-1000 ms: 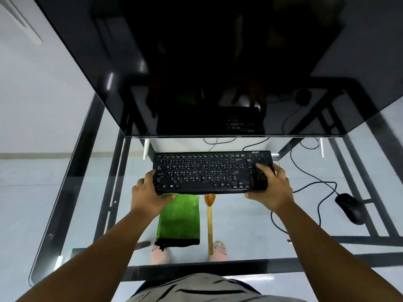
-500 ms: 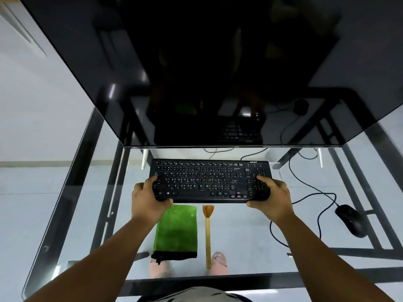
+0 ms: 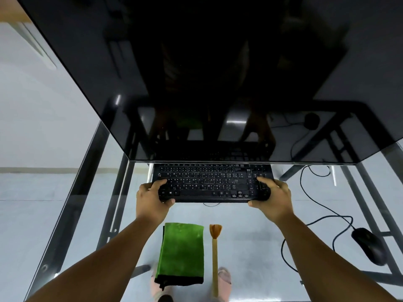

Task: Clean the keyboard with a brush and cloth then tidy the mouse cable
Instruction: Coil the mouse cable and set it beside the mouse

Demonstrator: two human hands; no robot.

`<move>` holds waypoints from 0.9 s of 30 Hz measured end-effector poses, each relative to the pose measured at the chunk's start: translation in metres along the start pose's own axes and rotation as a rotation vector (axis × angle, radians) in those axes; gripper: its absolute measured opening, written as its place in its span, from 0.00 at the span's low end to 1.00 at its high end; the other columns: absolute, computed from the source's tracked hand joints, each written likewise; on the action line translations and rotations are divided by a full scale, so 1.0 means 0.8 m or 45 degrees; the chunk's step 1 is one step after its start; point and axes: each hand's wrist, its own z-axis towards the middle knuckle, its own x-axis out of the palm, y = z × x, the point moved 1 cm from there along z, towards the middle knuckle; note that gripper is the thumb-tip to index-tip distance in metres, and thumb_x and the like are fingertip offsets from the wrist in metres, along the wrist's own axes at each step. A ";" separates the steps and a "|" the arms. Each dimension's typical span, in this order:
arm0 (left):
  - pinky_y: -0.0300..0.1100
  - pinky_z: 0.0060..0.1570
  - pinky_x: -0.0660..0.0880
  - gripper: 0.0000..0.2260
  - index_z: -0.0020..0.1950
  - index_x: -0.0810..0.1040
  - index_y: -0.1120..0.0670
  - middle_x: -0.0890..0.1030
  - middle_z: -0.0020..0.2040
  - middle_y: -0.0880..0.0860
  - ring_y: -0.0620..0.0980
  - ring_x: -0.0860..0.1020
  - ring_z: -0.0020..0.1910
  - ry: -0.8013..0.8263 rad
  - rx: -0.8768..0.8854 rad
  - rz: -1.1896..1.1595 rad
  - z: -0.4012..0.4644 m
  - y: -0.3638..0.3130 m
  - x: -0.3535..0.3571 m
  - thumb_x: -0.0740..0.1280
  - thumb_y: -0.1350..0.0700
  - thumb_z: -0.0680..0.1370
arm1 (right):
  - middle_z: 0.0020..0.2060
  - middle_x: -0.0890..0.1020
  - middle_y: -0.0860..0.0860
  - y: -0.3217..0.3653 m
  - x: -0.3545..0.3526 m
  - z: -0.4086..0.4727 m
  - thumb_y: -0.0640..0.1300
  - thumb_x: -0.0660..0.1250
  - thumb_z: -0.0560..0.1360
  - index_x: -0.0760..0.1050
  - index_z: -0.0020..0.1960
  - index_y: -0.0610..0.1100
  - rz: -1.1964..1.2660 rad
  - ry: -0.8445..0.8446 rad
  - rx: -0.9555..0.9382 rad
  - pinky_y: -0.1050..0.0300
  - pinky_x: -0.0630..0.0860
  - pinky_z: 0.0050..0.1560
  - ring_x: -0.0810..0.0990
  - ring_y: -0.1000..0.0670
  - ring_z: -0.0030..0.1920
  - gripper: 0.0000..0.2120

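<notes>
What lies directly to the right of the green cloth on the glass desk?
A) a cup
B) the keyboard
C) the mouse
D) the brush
D: the brush lies parallel beside the green cloth, its bristles pointing toward the keyboard, while the mouse sits far off to the right.

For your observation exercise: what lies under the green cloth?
The folded green cloth rests on the clear glass desk. A black layer peeks out below its near edge. The person's foot beneath is mostly covered.

The keyboard (image 3: 212, 183) far edge hides under the monitor (image 3: 196, 79); key legends unreadable.
</notes>
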 end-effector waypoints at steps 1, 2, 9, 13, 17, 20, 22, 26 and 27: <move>0.47 0.67 0.66 0.29 0.69 0.72 0.45 0.69 0.63 0.57 0.56 0.69 0.63 -0.002 0.008 0.007 0.002 0.000 0.001 0.76 0.54 0.70 | 0.68 0.64 0.48 0.000 0.001 0.001 0.47 0.82 0.60 0.71 0.68 0.60 -0.002 -0.006 0.010 0.50 0.65 0.69 0.61 0.45 0.70 0.39; 0.47 0.66 0.66 0.29 0.69 0.72 0.45 0.69 0.63 0.57 0.57 0.69 0.63 -0.002 0.015 0.015 0.004 -0.001 0.002 0.76 0.54 0.69 | 0.69 0.64 0.48 0.000 0.001 0.001 0.46 0.81 0.60 0.71 0.68 0.59 0.000 -0.016 0.013 0.50 0.65 0.69 0.61 0.45 0.70 0.39; 0.46 0.66 0.66 0.28 0.69 0.72 0.46 0.68 0.64 0.57 0.57 0.68 0.63 0.000 0.048 0.028 0.013 -0.004 0.006 0.75 0.57 0.70 | 0.70 0.64 0.48 -0.001 0.005 0.002 0.44 0.81 0.61 0.72 0.67 0.58 0.025 -0.070 0.019 0.53 0.64 0.68 0.62 0.45 0.70 0.37; 0.47 0.66 0.66 0.28 0.69 0.71 0.46 0.67 0.65 0.57 0.57 0.68 0.64 0.022 0.017 0.022 0.014 -0.003 0.007 0.74 0.58 0.71 | 0.71 0.63 0.48 0.000 0.007 0.002 0.44 0.81 0.62 0.72 0.67 0.57 -0.002 -0.082 0.035 0.51 0.65 0.69 0.62 0.44 0.71 0.36; 0.46 0.65 0.67 0.27 0.70 0.70 0.47 0.65 0.67 0.57 0.57 0.66 0.66 0.030 0.029 0.033 0.011 -0.006 0.007 0.72 0.58 0.73 | 0.73 0.62 0.46 0.001 0.010 0.000 0.46 0.80 0.63 0.71 0.68 0.58 -0.042 -0.092 0.031 0.48 0.64 0.70 0.62 0.42 0.71 0.37; 0.49 0.63 0.70 0.26 0.71 0.70 0.48 0.64 0.67 0.57 0.57 0.65 0.66 -0.006 0.066 0.132 0.004 -0.005 0.008 0.71 0.54 0.73 | 0.75 0.60 0.47 0.001 0.011 -0.003 0.47 0.79 0.63 0.70 0.69 0.57 -0.071 -0.094 0.033 0.49 0.64 0.70 0.62 0.42 0.71 0.37; 0.52 0.61 0.70 0.26 0.71 0.70 0.48 0.66 0.67 0.56 0.58 0.66 0.65 -0.058 0.146 0.262 -0.001 -0.005 0.007 0.70 0.51 0.73 | 0.75 0.59 0.49 0.003 0.013 -0.008 0.48 0.79 0.65 0.69 0.70 0.57 -0.062 -0.139 0.009 0.49 0.64 0.69 0.62 0.42 0.71 0.36; 0.52 0.68 0.64 0.30 0.75 0.61 0.50 0.62 0.75 0.52 0.54 0.62 0.73 -0.037 0.274 0.388 -0.012 -0.013 0.013 0.67 0.48 0.75 | 0.75 0.61 0.52 0.003 0.016 -0.017 0.50 0.75 0.69 0.69 0.71 0.53 -0.042 -0.259 -0.069 0.48 0.66 0.69 0.63 0.45 0.71 0.33; 0.51 0.71 0.61 0.32 0.77 0.57 0.51 0.58 0.77 0.51 0.53 0.58 0.75 -0.010 0.291 0.396 -0.015 -0.018 0.017 0.65 0.47 0.76 | 0.75 0.61 0.52 0.002 0.015 -0.018 0.49 0.74 0.70 0.68 0.72 0.52 -0.018 -0.273 -0.087 0.50 0.65 0.69 0.63 0.46 0.71 0.32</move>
